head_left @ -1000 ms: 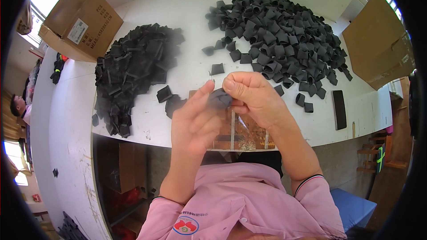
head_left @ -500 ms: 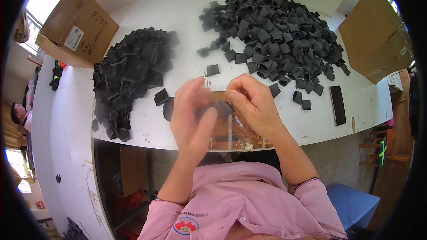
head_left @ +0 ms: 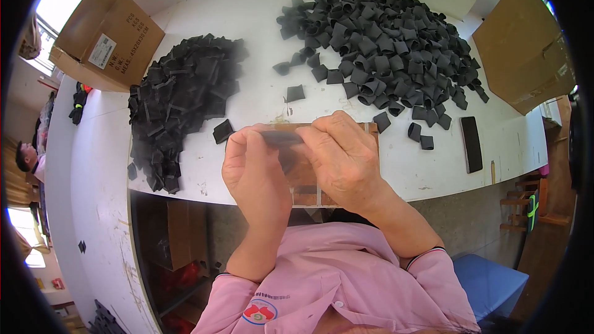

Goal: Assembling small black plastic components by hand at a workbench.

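Note:
Between my two hands, over a brown wooden board [head_left: 306,176] at the table's front edge, a small dark fabric piece [head_left: 281,138] is stretched sideways. My left hand [head_left: 257,176] pinches its left end between thumb and fingers. Its right end sits in the closed fingers of my right hand [head_left: 346,164]. Both hands partly cover the piece, and it is slightly blurred. One loose black piece [head_left: 223,131] lies just left of my left hand. Another flat dark piece [head_left: 295,93] rests on the white table beyond the board.
A heap of flat black pieces [head_left: 185,93] lies at left. A larger heap of dark tube-like pieces [head_left: 383,43] spreads at the back right. Cardboard boxes stand at left [head_left: 111,43] and right [head_left: 526,49]. A black phone [head_left: 471,144] and a blue stool [head_left: 492,287] are at right.
My left hand, spread and blurred before, has closed on the dark fabric piece. The piece now spans both hands, and my right hand has turned slightly, knuckles up.

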A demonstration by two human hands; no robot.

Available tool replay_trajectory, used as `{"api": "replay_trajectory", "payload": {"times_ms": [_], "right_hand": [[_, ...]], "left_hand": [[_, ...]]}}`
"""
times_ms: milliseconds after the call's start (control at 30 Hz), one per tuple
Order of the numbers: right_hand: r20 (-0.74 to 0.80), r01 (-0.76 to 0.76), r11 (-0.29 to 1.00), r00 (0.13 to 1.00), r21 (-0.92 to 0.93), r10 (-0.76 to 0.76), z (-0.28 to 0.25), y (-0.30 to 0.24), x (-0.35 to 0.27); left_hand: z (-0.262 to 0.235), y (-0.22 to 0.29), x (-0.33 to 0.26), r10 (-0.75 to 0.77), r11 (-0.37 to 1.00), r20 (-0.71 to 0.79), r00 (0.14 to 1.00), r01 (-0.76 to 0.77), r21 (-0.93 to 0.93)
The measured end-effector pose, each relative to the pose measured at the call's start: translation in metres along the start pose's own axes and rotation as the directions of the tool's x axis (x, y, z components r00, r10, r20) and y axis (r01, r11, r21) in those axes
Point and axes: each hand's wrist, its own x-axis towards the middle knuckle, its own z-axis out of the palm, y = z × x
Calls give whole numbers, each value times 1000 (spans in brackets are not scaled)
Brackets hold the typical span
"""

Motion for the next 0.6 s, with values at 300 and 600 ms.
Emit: {"api": "replay_trajectory", "payload": {"times_ms": [300,600], "right_hand": [[27,-50,987,999,152,46,6,8,-14],[35,-22,988,999,150,17,5,8,-13]], "left_hand": [[-9,-6,-6,128,960,95,987,-148,239],[-15,-13,-3,104,950,130,986,-137,279]]}}
